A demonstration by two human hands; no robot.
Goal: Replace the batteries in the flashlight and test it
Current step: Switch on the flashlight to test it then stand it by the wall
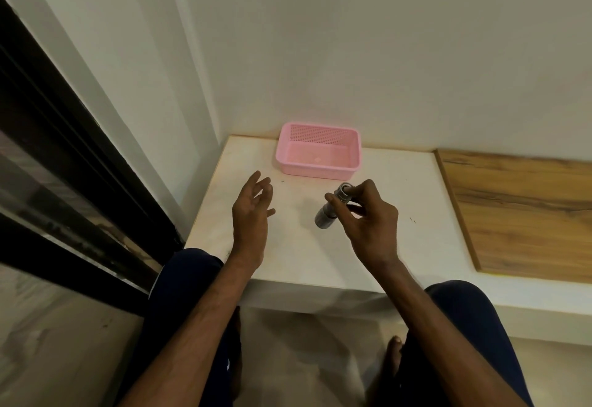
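A small grey metal flashlight (326,216) is held tilted above the white ledge (304,259), one end up and away from me, the other end down towards me. My right hand (368,220) grips its upper half between thumb and fingers, which hide part of the barrel. My left hand (253,211) hovers to the left of it over the ledge, fingers spread and holding nothing. No loose batteries show anywhere on the ledge.
A pink perforated plastic basket (352,150) stands at the back of the ledge against the wall, with nothing visible in it. A wooden board (525,208) covers the ledge to the right. A dark window frame (64,150) runs along the left. My knees are below the ledge's front edge.
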